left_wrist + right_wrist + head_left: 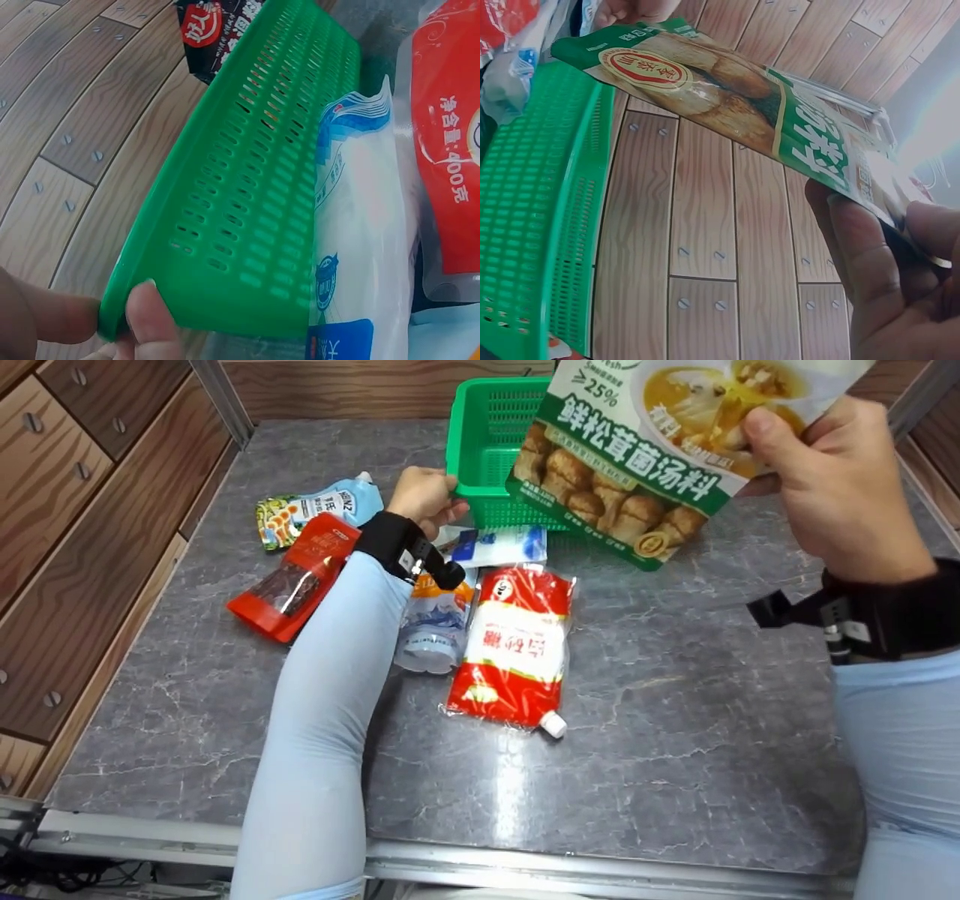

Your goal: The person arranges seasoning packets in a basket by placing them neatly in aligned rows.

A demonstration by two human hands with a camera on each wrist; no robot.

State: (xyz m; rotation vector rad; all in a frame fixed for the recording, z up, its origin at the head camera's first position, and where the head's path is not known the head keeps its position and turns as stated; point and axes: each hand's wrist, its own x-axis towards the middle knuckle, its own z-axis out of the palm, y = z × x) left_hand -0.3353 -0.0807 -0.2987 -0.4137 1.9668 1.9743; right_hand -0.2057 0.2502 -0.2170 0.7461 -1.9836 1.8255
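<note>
My right hand [844,487] pinches a green and white mushroom soup packet [630,457] by one end, thumb on its printed front. The packet is raised and tilted, overlapping the right part of a green plastic basket [491,496] in the head view. With thumb and fingers, my left hand [424,499] grips the basket's rim at its near left corner. The left wrist view shows the thumb [150,307] on one side of that rim and a finger on the other. A white and blue packet [510,546] lies against the basket's near side.
A red sugar pouch [517,637] with a white cap lies mid-table beside a blue and orange pouch [431,634]. At left lie a red packet [300,577] with a window and a light-blue Heinz pouch [322,510]. A black packet [214,37] shows beyond the basket's rim.
</note>
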